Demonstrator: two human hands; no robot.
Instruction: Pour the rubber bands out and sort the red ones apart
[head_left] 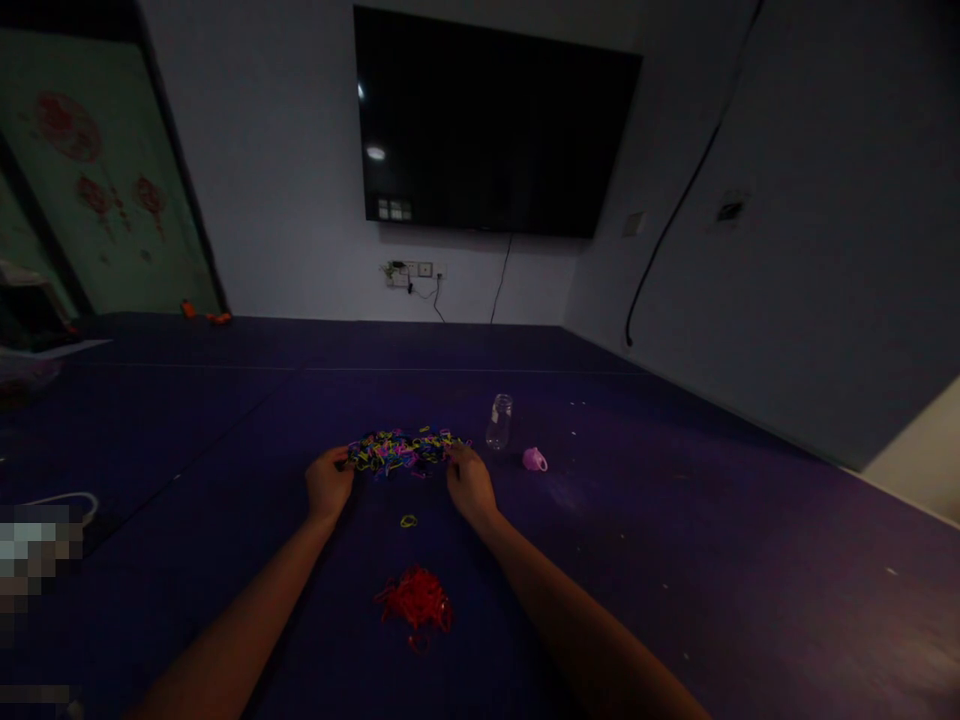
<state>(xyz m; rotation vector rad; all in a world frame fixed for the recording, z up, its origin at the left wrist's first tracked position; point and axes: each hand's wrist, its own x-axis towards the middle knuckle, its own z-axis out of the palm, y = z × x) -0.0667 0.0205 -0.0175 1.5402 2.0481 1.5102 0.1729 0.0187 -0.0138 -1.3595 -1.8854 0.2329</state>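
Note:
A wide pile of small multicoloured bands (397, 452) lies on the dark blue surface. My left hand (330, 484) touches the pile's left end, its fingers bent together; what they hold, if anything, is too small to name. At the right end is my right hand (470, 480), also closed at the edge of the bands. A yellow band (409, 521) lies alone between my forearms. Nearer to me sits a heap of red bands (418, 600). Beyond my right hand stands a clear open bottle (499, 422), with a pink cap (534, 459) to its right.
A large black television (495, 120) hangs on the far wall above sockets (425, 270). A black cable (675, 210) runs down the right wall. Orange objects (219, 319) lie by the door at the far left. A white cord (67, 496) is at the left.

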